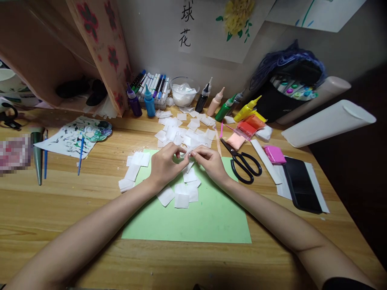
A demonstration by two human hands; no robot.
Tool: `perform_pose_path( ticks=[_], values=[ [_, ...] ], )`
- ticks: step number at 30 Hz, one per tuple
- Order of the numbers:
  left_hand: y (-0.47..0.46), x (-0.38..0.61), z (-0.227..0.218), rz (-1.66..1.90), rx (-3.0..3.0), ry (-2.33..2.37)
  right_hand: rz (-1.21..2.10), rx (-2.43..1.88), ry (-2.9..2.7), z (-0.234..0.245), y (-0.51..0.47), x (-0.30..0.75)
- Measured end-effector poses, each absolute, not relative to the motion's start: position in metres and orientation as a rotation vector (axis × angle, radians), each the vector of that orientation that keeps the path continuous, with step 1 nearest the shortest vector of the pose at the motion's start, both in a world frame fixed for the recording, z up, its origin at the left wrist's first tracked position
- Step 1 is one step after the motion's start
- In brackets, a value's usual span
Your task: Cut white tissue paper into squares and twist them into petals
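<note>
My left hand (165, 164) and my right hand (210, 161) meet over the far edge of a light green paper sheet (208, 219). Both pinch one small white paper square (188, 154) between fingertips. Several more white squares (183, 197) lie on the green sheet just below my hands. A bigger scatter of white squares (181, 133) covers the wooden table (60, 209) beyond them. Another small stack of squares (133, 171) sits left of my left hand.
Black scissors (242, 161) lie right of my right hand. Coloured paint bottles (225, 108), a marker rack (154, 86) and a clear bowl (184, 93) line the wall. A palette (97, 132) and brushes (81, 153) lie left; a black phone (301, 184), pink block (274, 154) and clay packets (249, 128) right.
</note>
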State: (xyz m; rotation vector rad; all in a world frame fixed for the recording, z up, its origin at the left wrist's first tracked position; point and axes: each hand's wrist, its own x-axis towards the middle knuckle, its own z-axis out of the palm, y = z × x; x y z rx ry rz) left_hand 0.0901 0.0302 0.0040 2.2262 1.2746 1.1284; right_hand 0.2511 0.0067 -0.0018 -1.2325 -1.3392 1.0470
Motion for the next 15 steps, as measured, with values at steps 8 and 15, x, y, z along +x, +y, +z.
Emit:
perform_pose_path(
  ticks=[8,15],
  values=[
    [0.0311,0.0902,0.0024,1.116,2.189,1.252,1.017,-1.26,-1.351,-0.0036,0.007,0.2504],
    [0.0312,0.0904,0.0039,1.107,2.188,1.257,0.999,-1.27,-1.364,-0.0046,0.0068,0.2498]
  ],
)
